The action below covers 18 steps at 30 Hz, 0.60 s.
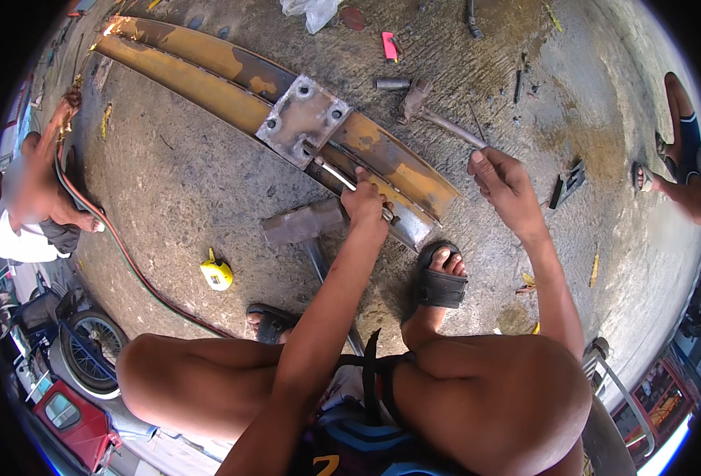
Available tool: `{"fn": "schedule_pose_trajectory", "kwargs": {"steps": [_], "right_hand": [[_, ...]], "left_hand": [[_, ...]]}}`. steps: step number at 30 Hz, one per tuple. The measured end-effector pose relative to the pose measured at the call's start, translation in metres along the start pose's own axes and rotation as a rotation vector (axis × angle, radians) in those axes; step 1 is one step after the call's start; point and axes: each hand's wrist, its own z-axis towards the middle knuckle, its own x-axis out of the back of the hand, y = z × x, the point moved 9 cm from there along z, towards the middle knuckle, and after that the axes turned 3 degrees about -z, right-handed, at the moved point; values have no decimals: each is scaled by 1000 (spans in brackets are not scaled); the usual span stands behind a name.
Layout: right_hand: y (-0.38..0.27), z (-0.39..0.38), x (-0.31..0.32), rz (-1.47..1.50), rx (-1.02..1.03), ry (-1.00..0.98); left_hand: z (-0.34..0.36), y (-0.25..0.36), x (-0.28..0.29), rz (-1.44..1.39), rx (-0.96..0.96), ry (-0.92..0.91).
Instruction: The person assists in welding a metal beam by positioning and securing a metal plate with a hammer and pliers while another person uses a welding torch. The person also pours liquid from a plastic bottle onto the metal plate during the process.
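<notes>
Two rusty, brown-yellow steel beams lie side by side on the concrete floor. Across them rests a square steel plate with holes near its corners. My left hand is closed around a shiny metal rod, whose far end meets the plate's near corner by a hole. In my right hand is the wooden-looking handle end of a hammer; its head is right of the plate, apart from it. Beside my left forearm, a sledgehammer has its big head on the floor.
At the left, a person holds a torch, with sparks at the beams' far end. Its hoses cross the floor. A yellow tape measure, a metal square-shaped piece and a short pipe lie around. Another person is at right.
</notes>
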Motion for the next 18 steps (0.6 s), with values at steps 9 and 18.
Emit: {"fn": "schedule_pose_trajectory", "kwargs": {"steps": [9, 18], "right_hand": [[43, -152, 3, -168, -729, -155], [-77, -132, -94, -623, -714, -673]], "left_hand": [[-14, -13, -9, 42, -67, 114], [-21, 13, 17, -39, 69, 72]]}}
